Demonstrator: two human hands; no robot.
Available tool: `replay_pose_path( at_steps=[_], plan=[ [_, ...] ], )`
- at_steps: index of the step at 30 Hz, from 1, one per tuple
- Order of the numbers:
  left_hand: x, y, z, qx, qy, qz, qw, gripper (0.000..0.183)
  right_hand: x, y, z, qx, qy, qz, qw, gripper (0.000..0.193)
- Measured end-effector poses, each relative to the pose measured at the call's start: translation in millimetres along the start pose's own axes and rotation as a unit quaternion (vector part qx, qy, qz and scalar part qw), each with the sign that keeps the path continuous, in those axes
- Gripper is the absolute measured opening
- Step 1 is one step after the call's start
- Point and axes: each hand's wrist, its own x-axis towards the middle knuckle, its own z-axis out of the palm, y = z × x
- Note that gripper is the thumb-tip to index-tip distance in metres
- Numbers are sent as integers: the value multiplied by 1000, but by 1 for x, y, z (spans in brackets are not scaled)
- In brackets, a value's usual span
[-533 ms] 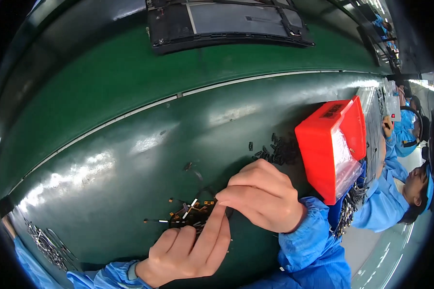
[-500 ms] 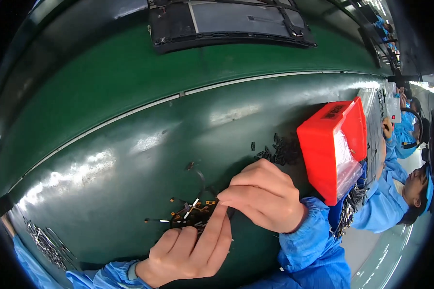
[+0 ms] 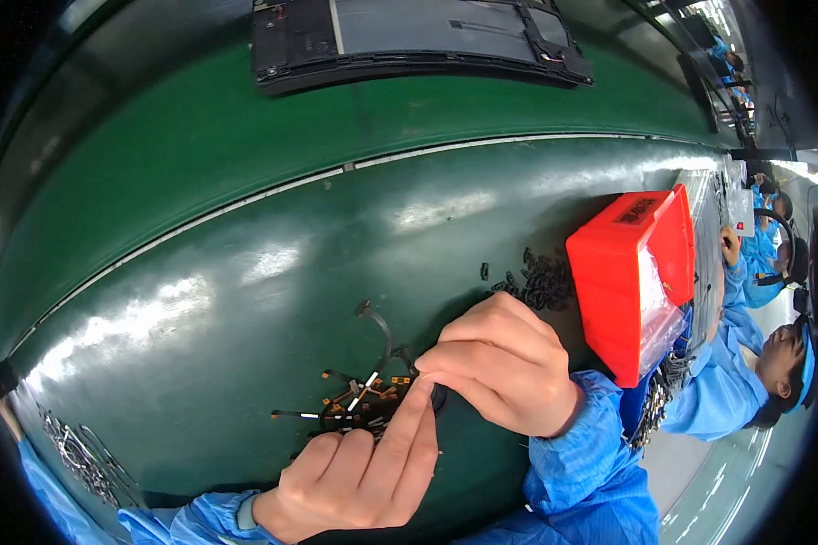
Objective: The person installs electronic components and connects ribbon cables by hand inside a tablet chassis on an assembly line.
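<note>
Both hands met low in the frame: right hand (image 3: 504, 363) pinched a flex cable (image 3: 377, 338); left hand (image 3: 364, 468) steadied the pile (image 3: 359, 404). Gentle pulling seemed wise.

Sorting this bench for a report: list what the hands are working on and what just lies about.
In hand: left hand and right hand on the small flex cable parts.

Lying about: red bin, pile of small black pieces, dark flat panel.

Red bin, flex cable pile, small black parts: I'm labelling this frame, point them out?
red bin (image 3: 613, 291): head view, its left side wall.
flex cable pile (image 3: 364, 404): head view, pile's middle.
small black parts (image 3: 541, 282): head view, heap's centre.
</note>
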Motion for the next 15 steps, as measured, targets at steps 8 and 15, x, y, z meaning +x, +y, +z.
replay_pose_path(
  at_steps=[8,15],
  plan=[
    [0,1,2,-4,15,-6,1000,18,-5,-1,-4,-8,-9,-24,1000,32],
    [0,0,1,-10,12,-10,1000,18,-12,-10,-11,-114,-52,-55,991,39]
  ],
)
